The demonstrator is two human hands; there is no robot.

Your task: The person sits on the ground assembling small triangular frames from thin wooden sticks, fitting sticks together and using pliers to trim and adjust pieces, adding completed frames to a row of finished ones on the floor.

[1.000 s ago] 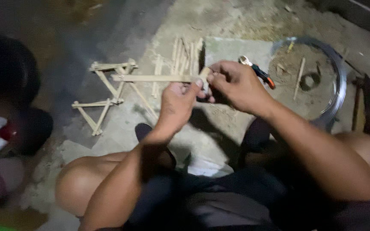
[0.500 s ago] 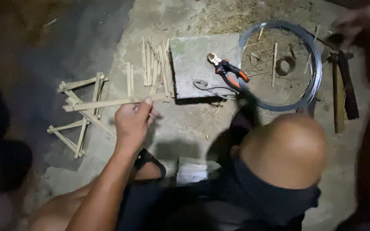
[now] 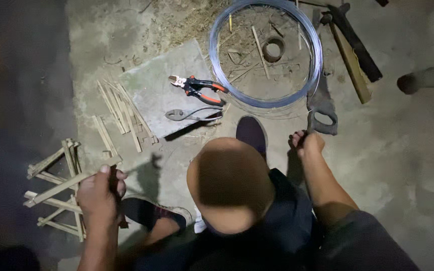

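Bamboo slat (image 3: 71, 180) gripped in left hand (image 3: 101, 193) at eight o'clock; right hand (image 3: 307, 143), fingers curled, nears the handsaw (image 3: 321, 108) at two o'clock, likely to grasp next.

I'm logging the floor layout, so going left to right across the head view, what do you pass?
Wooden stick frames → left hand holding a wooden stick → loose sticks → red-handled pliers on the stone slab → wire coil → right hand → saw handle → dark-handled tool.

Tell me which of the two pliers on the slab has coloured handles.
The upper pliers, with red-and-black grips; the lower pair is plain grey metal.
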